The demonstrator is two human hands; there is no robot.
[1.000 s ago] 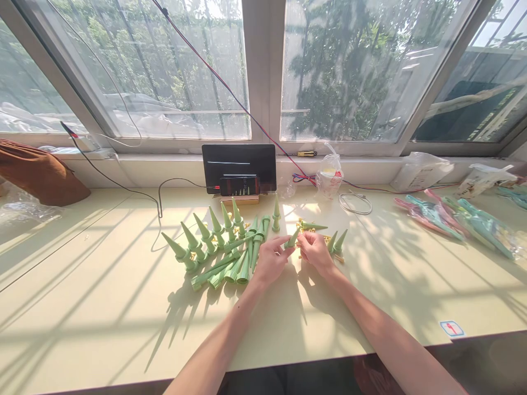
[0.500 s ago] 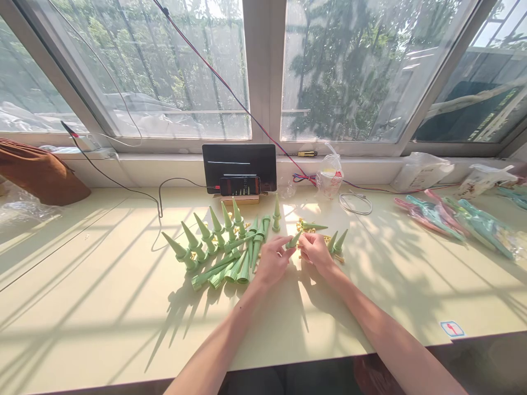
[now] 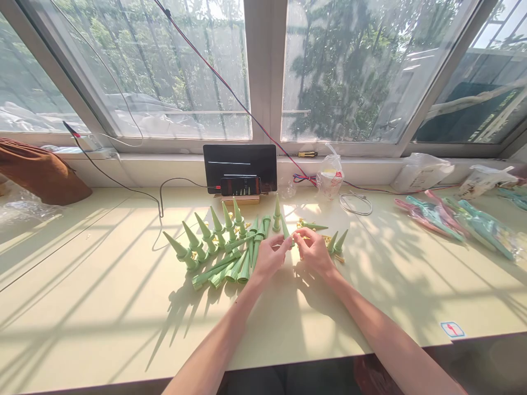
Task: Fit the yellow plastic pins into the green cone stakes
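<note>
Green spike [image 3: 285, 227]: partly behind fingers [image 3: 284, 246] | spike pile [image 3: 244, 265]: left | tablet [image 3: 240, 160], phone [image 3: 241, 186]: beyond

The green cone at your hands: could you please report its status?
Left hand and right hand meeting at tilted green cone. Which one grips, can't tell. Other green cones lying beside left hand.

Just one head cam, near above and behind the hands [image 3: 272, 258], tilted forward and down. Windows [image 3: 354, 71] sit beyond them.
</note>
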